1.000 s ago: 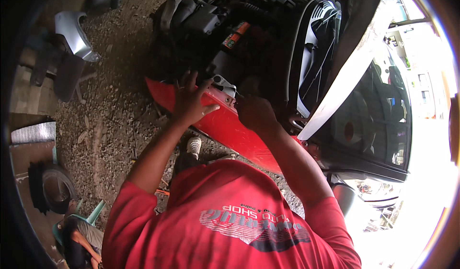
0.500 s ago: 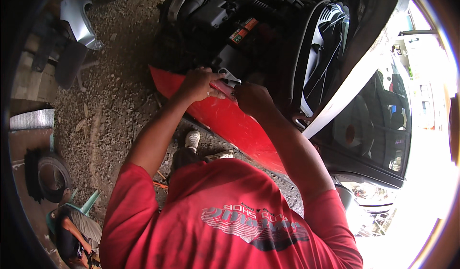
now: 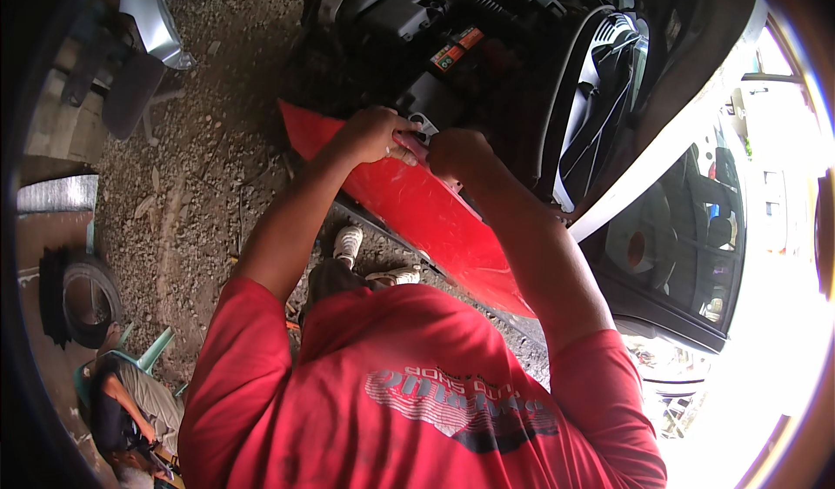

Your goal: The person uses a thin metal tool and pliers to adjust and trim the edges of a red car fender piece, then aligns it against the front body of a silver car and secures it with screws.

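A red car fender [image 3: 426, 219] slants across the front of me beside a dark engine bay. My left hand [image 3: 372, 137] is closed over its upper edge, fingers curled round a reddish strip between my hands. Close to its right, my right hand [image 3: 458, 151] is balled at the same edge; whatever it grips is hidden by its fingers. A pale metal bracket [image 3: 424, 123] shows just beyond the gap between my hands.
An engine bay with a battery [image 3: 457, 49] lies ahead. The raised hood [image 3: 678, 132] and car door window [image 3: 674, 237] stand right. At left are a silver panel [image 3: 155, 19], a tyre [image 3: 90, 302] and a seated person [image 3: 130, 402]. Gravel [image 3: 200, 167] covers the floor.
The view has shifted slightly, so the car sits a little higher and further right. Both hands stay at the fender's edge. The seated person at lower left has bent lower.
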Motion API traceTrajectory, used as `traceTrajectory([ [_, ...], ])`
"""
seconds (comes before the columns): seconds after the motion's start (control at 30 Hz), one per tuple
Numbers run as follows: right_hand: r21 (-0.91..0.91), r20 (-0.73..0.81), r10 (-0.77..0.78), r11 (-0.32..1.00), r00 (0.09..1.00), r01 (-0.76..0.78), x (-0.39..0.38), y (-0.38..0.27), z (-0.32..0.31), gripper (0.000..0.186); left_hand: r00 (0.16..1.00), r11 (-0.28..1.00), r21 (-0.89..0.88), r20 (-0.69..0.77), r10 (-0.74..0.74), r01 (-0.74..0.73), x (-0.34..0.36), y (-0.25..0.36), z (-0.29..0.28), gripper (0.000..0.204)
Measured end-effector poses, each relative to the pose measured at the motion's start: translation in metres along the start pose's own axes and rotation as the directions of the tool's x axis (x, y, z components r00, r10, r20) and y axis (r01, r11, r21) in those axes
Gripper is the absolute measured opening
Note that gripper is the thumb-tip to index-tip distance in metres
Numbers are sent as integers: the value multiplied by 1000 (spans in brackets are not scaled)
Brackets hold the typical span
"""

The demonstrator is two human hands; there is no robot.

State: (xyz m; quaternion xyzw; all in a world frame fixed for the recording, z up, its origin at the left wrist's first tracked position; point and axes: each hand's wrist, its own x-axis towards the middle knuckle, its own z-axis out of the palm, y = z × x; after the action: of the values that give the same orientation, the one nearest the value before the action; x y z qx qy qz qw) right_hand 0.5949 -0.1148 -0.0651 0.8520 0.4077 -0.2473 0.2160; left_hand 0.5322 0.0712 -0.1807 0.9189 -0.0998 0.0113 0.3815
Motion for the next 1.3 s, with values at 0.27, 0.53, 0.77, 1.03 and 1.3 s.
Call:
traceTrajectory([
  [0.27, 46, -23, 80, 996, 997, -79, 0, 4, 18, 26, 1000, 996, -85, 21, -11, 13, 2, 12, -6, 74],
  [0.53, 61, -118, 90, 995, 989, -83, -10, -2, 18, 25, 998, 992, -119, 46, -43, 48, 1, 10, -8, 73],
  [0.77, -65, -80, -10, 998, 997, 5, -2, 4, 30, 24, 999, 994, -109, 30, -31, 34, 1, 8, -5, 73],
  [1.03, -38, -76, 23, 999, 997, -26, -5, -1, 26, 27, 1000, 991, -134, 20, -8, 10, 2, 3, -2, 74],
  [1.3, 18, -135, 43, 999, 990, -41, -6, -3, 21, 27, 999, 989, -148, 47, -19, 26, 3, 4, -4, 75],
])
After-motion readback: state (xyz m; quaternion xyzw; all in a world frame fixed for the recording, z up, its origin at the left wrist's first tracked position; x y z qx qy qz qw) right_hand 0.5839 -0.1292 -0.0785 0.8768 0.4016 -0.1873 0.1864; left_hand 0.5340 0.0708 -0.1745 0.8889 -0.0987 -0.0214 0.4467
